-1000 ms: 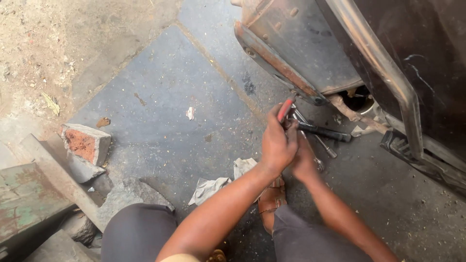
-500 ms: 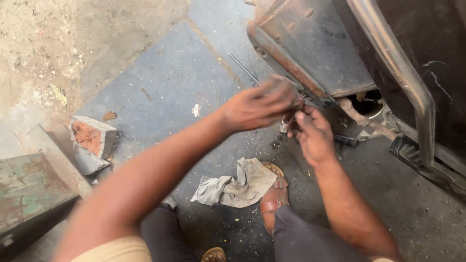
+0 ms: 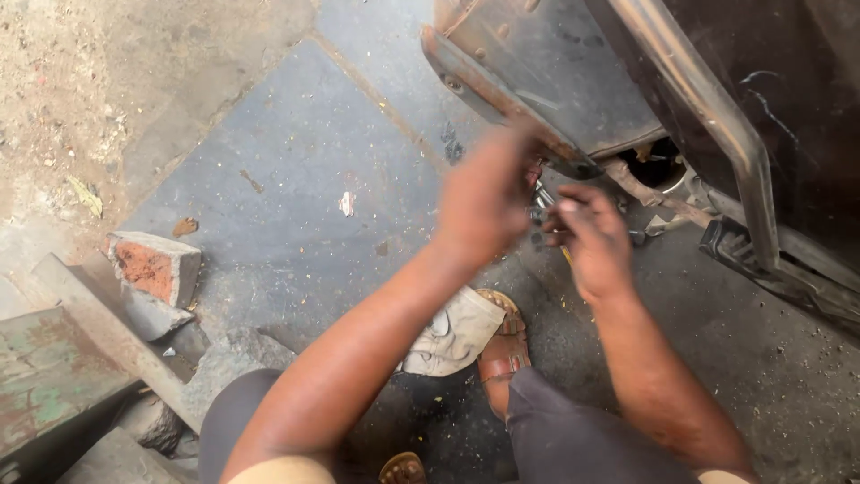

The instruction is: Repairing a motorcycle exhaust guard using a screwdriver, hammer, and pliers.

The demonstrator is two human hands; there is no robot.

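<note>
Left hand [image 3: 484, 193] shifted — tool [image 3: 540, 208] between grips.

Nothing to report on my end: I can't spot a single package, label, sign or screen anywhere in this view. No boxes, no stickers, no displays that I can make out.
</note>
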